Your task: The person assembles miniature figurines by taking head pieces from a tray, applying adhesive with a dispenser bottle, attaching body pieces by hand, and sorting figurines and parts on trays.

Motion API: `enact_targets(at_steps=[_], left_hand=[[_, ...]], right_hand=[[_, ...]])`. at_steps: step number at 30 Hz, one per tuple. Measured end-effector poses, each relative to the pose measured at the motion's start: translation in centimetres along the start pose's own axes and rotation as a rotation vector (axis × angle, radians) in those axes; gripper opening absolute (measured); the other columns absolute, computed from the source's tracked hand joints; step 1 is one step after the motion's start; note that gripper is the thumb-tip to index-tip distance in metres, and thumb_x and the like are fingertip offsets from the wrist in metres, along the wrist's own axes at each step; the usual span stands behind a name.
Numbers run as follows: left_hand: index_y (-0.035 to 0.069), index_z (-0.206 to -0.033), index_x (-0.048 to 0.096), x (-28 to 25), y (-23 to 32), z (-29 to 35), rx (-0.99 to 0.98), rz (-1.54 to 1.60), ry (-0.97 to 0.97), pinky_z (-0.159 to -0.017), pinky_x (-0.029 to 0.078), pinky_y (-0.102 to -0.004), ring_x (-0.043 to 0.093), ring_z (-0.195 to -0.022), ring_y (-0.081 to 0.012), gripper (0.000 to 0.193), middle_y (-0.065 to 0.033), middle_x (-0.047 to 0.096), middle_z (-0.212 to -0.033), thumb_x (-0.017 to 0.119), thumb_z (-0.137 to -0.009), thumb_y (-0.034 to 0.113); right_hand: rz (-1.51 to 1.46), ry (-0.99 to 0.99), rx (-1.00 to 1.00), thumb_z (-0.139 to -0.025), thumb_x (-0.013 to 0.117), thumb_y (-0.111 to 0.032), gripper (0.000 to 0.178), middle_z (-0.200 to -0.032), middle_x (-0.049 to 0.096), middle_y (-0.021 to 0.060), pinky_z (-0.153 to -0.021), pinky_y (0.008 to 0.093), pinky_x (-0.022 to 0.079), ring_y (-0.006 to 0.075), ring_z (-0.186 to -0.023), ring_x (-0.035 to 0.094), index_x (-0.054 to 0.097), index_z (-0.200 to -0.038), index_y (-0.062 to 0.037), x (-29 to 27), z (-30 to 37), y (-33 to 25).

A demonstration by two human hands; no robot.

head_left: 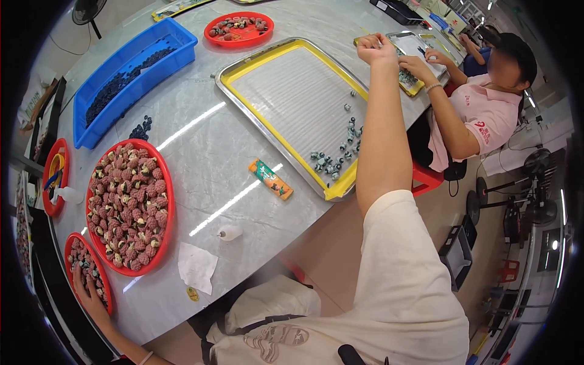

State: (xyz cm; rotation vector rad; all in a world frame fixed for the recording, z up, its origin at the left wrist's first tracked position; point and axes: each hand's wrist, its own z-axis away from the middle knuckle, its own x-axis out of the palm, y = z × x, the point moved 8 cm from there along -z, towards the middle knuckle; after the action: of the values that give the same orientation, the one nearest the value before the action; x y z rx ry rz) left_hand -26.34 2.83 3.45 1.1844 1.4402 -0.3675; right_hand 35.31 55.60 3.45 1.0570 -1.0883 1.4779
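Note:
At the lower left, my left hand point(89, 297) lies on the rim of a small red bowl point(108, 286) of mixed dark, pinkish and pale blue pieces. Its fingers are apart and reach in among them. My right arm stretches across the right side of a metal tray point(267, 137) with a yellow border. Beyond that tray's right edge, my right hand point(376, 50) is raised with its fingers curled in; whatever they hold is hidden. Several small pale blue and black pieces point(325, 164) are scattered near the tray's front right corner.
A large red bowl point(171, 201) holds pink berry-like pieces. A blue bin point(88, 137) contains dark beads. Another red bowl point(238, 42) stands farther back. An orange-green packet point(271, 179), small white bottle point(230, 232) and paper point(198, 267) lie nearby. A co-worker point(474, 115) sits at right.

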Motion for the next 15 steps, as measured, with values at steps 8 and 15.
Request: enact_targets(at_steps=[8,15], left_hand=[[0.002,-0.119,0.042,-0.9,-0.9,0.3,-0.003,-0.078,0.022,-0.095,0.028,-0.0312,0.037,-0.115,-0.0239,0.036,-0.0117,0.041,-0.122,0.042,-0.087,0.017],[0.003,-0.122,0.039,0.6,-1.8,-0.1,-0.067,0.115,-0.024,-0.095,0.029,-0.0304,0.036,-0.115,-0.0217,0.037,-0.0104,0.037,-0.125,0.041,-0.087,0.016]], right_hand=[[-0.376,-0.158,-0.106,-0.082,0.045,-0.023,0.022,-0.043,0.026,-0.0057,-0.035,0.0187,0.014,0.0047,-0.035,0.021,0.049,-0.067,-0.0076,0.3,-2.8,-8.1],[-0.413,-0.127,-0.265,-0.088,0.035,-0.033,0.037,-0.050,0.039,-0.0008,-0.035,0.0199,0.028,0.0088,-0.043,0.038,0.050,-0.068,-0.0058,-0.8,-2.7,-12.3]])
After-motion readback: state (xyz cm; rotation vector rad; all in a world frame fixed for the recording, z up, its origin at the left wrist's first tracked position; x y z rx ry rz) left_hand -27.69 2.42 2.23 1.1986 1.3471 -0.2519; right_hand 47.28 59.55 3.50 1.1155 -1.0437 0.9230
